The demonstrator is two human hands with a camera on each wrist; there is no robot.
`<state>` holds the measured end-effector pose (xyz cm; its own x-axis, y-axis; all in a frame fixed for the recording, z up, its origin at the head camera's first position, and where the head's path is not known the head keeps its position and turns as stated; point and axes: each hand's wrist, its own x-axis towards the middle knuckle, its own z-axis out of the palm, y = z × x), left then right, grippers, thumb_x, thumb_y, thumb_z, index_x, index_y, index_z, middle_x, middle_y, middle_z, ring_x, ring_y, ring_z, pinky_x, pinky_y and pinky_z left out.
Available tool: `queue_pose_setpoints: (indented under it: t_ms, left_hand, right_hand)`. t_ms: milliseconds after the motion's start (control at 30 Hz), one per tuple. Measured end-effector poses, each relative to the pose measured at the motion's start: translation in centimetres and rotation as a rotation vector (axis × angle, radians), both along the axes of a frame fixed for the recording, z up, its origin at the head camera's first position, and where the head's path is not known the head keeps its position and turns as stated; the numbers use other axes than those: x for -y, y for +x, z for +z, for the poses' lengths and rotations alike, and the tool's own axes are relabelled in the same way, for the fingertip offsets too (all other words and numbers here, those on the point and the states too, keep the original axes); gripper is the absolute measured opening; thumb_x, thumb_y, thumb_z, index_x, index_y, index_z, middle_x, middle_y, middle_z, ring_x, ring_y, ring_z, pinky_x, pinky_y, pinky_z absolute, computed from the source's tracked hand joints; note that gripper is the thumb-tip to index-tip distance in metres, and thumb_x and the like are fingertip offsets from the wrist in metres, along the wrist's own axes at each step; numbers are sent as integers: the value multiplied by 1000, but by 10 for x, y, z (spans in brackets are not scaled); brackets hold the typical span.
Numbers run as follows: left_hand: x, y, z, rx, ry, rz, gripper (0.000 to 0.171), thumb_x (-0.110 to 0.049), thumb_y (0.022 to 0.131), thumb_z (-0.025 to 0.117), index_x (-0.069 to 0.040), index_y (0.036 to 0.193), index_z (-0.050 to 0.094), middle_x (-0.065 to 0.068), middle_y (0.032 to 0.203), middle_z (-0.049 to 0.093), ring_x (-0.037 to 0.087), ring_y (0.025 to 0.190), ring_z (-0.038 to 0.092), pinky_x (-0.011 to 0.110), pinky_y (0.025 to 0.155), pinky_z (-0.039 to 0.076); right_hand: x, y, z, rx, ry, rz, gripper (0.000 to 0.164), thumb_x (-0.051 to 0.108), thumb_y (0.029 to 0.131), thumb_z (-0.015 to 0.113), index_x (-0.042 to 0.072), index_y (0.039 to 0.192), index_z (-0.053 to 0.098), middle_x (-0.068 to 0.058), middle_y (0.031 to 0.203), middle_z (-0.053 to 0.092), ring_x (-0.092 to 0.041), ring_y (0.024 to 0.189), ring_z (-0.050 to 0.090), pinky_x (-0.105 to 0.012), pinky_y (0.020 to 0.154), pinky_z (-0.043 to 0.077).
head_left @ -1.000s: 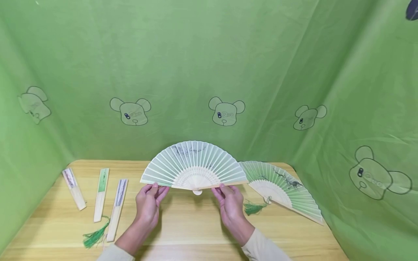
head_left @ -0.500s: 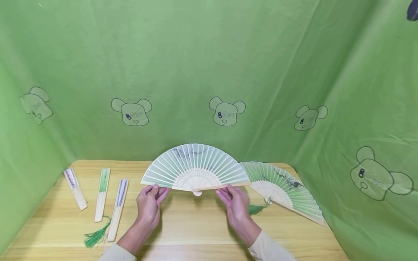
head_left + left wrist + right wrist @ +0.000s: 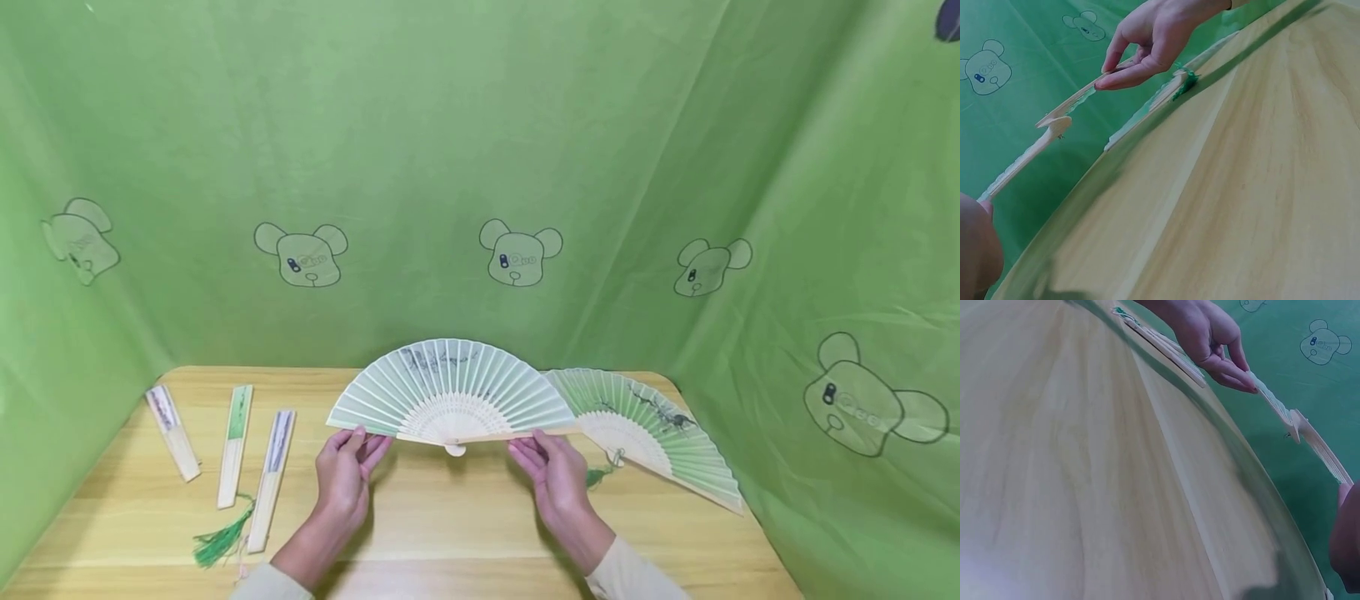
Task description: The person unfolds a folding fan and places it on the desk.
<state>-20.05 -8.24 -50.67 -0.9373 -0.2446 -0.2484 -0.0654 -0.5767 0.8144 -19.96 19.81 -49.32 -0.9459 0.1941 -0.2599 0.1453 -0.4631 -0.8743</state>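
Observation:
Spread wide above the table is a pale green folding fan with a grey painted design and cream ribs. My left hand pinches its left outer rib between thumb and fingers. On the other side my right hand pinches the right outer rib. The pivot hangs between the two hands, touched by neither. Both wrist views catch this fan edge-on, held off the tabletop. Behind its right end lies a second spread fan, greener, with dark branches painted on it and a green tassel partly hidden by my right hand.
Three folded fans lie at the left: one with a purplish print, a green one and another purplish one. A green tassel lies by them. Green cloth walls in the wooden table at the back and sides.
My right hand has slid outward to the right along the fan's rib. The held fan has come slightly lower and a little to the right. The other fans lie as before.

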Motion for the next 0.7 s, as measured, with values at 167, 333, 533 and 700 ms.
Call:
queue_pose_setpoints:
  t_ms: [167, 333, 533, 700]
  left_hand:
    - [2, 2, -4, 5, -24, -17, 23, -12, 112, 42, 6, 127, 40, 14, 120, 59, 18, 103, 74, 31, 107, 62]
    - [3, 1, -10, 16, -39, -20, 27, -12, 112, 43, 7, 130, 40, 14, 119, 60, 17, 101, 74, 31, 106, 63]
    - [3, -2, -14, -5, -35, -33, 33, -8, 110, 43, 12, 137, 39, 15, 118, 65, 20, 99, 75, 34, 104, 64]
    - [3, -3, -15, -15, -30, -49, 34, -6, 110, 43, 11, 139, 41, 12, 115, 69, 19, 100, 76, 34, 105, 63]
  right_hand:
    - [-4, 3, 0, 13, 40, 24, 19, 4, 105, 52, -9, 119, 49, -10, 103, 65, -21, 99, 73, -32, 105, 63]
    - [-7, 6, -1, 30, 49, 36, 22, 2, 104, 54, -9, 121, 47, -10, 107, 65, -18, 100, 73, -29, 106, 62]
    - [-11, 9, -2, 37, 58, 38, 24, 3, 105, 55, -9, 123, 46, -11, 111, 63, -20, 104, 72, -29, 108, 61]
    - [-13, 10, -5, 44, 66, 34, 25, 3, 104, 56, -9, 124, 46, -12, 114, 62, -21, 106, 71, -29, 108, 61]
